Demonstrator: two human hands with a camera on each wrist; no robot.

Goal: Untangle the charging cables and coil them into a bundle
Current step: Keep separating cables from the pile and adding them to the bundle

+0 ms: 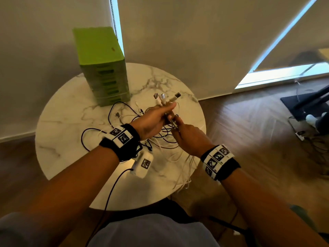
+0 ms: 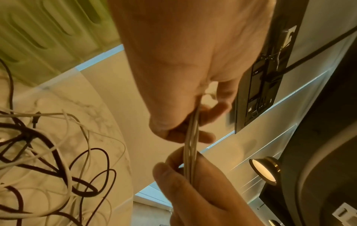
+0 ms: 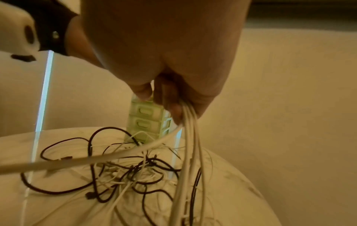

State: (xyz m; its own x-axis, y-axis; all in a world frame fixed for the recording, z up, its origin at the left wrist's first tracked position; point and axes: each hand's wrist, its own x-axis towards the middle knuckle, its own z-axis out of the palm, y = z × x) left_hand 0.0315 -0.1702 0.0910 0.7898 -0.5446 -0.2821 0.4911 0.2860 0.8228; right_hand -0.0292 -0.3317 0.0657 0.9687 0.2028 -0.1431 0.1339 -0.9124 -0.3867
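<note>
Charging cables lie in a black-and-white tangle on the round marble worktop near a green drawer unit in the head view, where the left hand grips several white strands with their plugs fanned upward, and the right hand pinches them just below. From the left wrist, curled fingers clamp the white strands. From the right wrist, that grip holds white cables trailing down to the tangle.
</note>
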